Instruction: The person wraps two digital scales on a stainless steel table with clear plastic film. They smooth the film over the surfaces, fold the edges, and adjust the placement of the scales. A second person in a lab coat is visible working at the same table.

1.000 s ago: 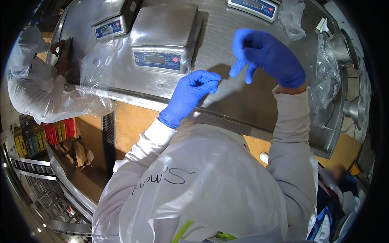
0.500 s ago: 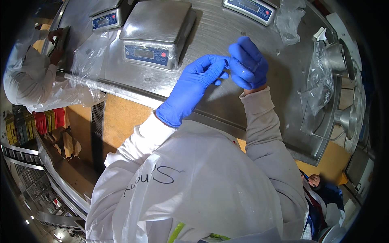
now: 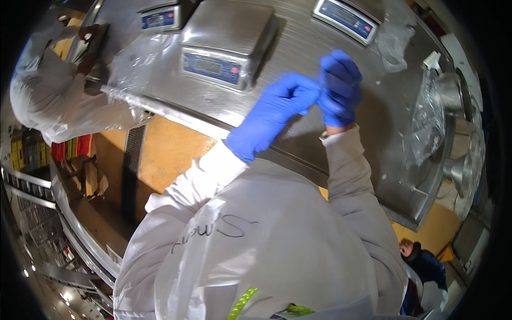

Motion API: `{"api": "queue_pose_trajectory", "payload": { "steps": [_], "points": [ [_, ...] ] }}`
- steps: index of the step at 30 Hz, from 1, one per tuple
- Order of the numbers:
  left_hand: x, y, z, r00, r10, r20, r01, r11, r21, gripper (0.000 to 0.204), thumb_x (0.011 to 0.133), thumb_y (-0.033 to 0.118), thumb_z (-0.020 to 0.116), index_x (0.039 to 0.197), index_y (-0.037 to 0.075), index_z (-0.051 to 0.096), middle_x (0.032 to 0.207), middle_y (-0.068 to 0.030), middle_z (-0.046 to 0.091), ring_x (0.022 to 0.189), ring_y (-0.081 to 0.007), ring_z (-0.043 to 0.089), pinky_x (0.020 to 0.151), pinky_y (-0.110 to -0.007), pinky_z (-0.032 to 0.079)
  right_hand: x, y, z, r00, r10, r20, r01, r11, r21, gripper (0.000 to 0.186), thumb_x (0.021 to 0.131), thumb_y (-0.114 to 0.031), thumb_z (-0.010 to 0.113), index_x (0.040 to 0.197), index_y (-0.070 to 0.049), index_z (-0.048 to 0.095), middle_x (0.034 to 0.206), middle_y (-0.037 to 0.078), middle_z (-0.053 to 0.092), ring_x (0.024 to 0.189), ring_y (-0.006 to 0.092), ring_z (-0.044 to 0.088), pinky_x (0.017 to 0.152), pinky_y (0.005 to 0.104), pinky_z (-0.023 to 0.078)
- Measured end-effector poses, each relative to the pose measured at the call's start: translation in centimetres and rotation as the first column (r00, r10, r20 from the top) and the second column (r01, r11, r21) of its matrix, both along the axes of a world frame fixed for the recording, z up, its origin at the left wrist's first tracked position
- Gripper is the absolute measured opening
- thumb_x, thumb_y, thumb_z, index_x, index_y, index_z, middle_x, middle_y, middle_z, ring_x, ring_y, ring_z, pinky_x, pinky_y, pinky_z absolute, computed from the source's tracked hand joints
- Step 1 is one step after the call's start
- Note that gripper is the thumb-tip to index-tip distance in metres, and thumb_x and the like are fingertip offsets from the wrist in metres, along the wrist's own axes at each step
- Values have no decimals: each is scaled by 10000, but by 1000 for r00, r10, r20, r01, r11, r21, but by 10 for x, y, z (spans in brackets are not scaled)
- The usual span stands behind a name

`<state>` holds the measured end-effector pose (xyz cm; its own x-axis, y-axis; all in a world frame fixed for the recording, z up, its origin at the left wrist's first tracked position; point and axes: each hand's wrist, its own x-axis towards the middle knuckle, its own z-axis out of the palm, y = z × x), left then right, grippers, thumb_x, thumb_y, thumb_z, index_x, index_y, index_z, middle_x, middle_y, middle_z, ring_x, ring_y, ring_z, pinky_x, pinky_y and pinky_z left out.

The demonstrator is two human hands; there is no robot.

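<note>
Both my hands wear blue gloves and meet above the steel table [image 3: 298, 53]. My left hand [image 3: 274, 112] reaches up to the right, its thumb and fingers pinched together against the other hand. Curled closed, my right hand [image 3: 340, 90] is raised with its fingers folded in. Anything between the fingertips is hidden or too small to make out. To the left of my hands, a steel bench scale [image 3: 229, 26] with a blue display panel sits on the table, its platform bare.
Two more scales, one [image 3: 160, 19] at far left and one [image 3: 346, 18] at far right, stand on the table. Clear plastic bags [image 3: 394, 40] lie beside the right scale. Crumpled plastic film [image 3: 426, 125] hangs near metal bowls [image 3: 450, 93]. A co-worker's white sleeve [image 3: 40, 104] shows at left.
The view has shifted, so the table and scales sit further right in the picture. My hands stay together, and the right hand's fingers have turned and folded somewhat differently.
</note>
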<state>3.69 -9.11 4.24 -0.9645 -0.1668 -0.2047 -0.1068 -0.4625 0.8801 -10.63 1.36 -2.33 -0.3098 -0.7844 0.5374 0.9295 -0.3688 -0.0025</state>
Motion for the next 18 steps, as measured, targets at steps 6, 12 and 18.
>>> {"api": "queue_pose_trajectory", "payload": {
  "steps": [6, 12, 18],
  "points": [
    [0, -16, 0, 998, -62, 3, 62, 991, -119, 119, 889, 144, 617, 923, 30, 612, 862, -12, 603, 814, -81, 547, 756, -225, 446, -3, 17, -14, 970, -195, -144, 238, 878, 415, 308, 883, -95, 543, 1180, -34, 491, 1176, 127, 540, 884, 197, 595, 497, 307, 454],
    [19, -55, -13, 974, -41, 221, 132, 898, -419, 92, 851, 106, 651, 864, 18, 629, 815, -25, 627, 788, -91, 566, 760, -234, 458, -17, 13, 46, 772, 182, -609, 370, 651, 663, 90, 863, -97, 560, 931, -44, 582, 813, 44, 588, 714, 126, 588, 513, 246, 463],
    [48, -71, -65, 895, 66, 441, 248, 748, -615, 69, 796, 86, 653, 802, 18, 660, 733, -45, 643, 689, -132, 614, 649, -284, 499, 3, -10, 13, 275, 526, -805, 817, 313, 484, 14, 856, -58, 544, 859, -45, 550, 730, 7, 542, 636, 85, 532, 524, 230, 455]
  ]
}}
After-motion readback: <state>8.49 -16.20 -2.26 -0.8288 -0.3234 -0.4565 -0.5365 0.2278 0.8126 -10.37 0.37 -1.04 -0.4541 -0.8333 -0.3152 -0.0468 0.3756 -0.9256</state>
